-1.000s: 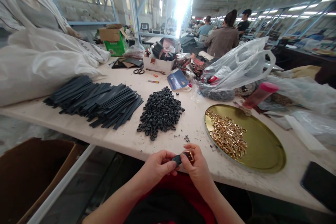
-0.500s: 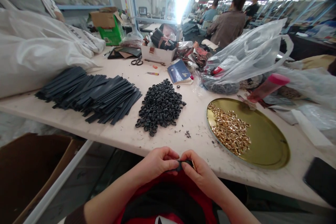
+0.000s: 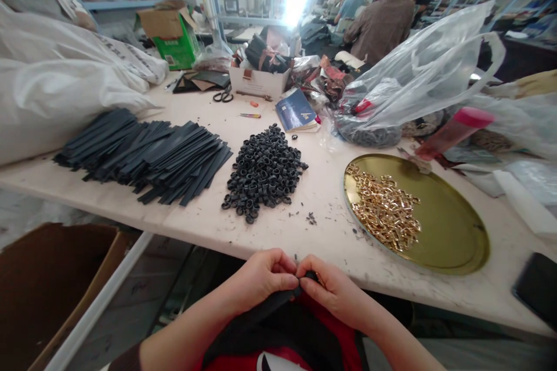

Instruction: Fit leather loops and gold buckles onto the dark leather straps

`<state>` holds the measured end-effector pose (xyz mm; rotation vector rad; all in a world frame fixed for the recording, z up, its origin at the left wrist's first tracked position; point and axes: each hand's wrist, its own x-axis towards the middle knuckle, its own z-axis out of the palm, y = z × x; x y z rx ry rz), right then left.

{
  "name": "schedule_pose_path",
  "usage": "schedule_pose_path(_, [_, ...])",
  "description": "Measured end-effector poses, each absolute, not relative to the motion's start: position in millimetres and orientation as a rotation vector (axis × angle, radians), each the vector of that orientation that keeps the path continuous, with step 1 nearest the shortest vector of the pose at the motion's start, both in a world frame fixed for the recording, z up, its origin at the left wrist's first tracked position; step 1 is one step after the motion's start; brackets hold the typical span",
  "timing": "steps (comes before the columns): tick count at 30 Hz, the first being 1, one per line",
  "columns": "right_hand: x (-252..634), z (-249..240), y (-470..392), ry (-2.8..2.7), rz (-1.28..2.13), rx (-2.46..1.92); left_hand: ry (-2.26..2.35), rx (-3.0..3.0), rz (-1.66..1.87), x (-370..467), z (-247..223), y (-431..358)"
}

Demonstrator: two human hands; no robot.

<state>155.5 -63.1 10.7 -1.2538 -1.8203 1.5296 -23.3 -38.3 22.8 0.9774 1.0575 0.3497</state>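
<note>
Both hands, left (image 3: 266, 278) and right (image 3: 327, 285), pinch a dark strap (image 3: 300, 286) between closed fingers at the bench's (image 3: 195, 232) near edge. Black loops (image 3: 265, 171) lie beyond, strips (image 3: 148, 153) to their left, gold buckles (image 3: 385, 208) on a round tray (image 3: 452, 232) at right.

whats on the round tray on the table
A heap of small gold-coloured metal pieces lies on the left part of the round tray; the right part shows its bare surface. The pieces lower in the heap and the tray floor beneath them are covered.
</note>
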Motion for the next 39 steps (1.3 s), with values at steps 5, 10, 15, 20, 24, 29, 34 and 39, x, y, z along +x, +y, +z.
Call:
schedule_pose_path(5, [157,12,-68,-1.824,1.478,-1.298,1.031,0.897,0.386,-26,23,-47])
schedule_pose_path(10, [152,6,-74,-1.734,1.383,-1.345,0.907,0.908,0.198,-35,28,-54])
schedule_pose_path(15, [151,13,-81,-1.971,1.207,-1.339,1.012,1.259,0.140,-31,33,-57])
schedule_pose_path(20, [156,19,-81,-2.077,1.095,-1.368,1.021,1.417,0.133,-27,36,-53])
schedule_pose_path(24, [157,17,-77,-2.076,1.102,-1.405,0.963,1.420,0.101,-33,41,-46])
schedule_pose_path(29, [158,19,-72,-2.078,1.168,-1.367,0.973,1.221,0.167,-32,41,-41])
schedule_pose_path(34, [158,14,-70,-1.970,1.227,-1.309,0.970,1.259,0.180,-25,38,-37])
schedule_pose_path(39, [149,-3,-67,-1.720,1.161,-1.372,1.031,1.641,0.115,-25,45,-26])
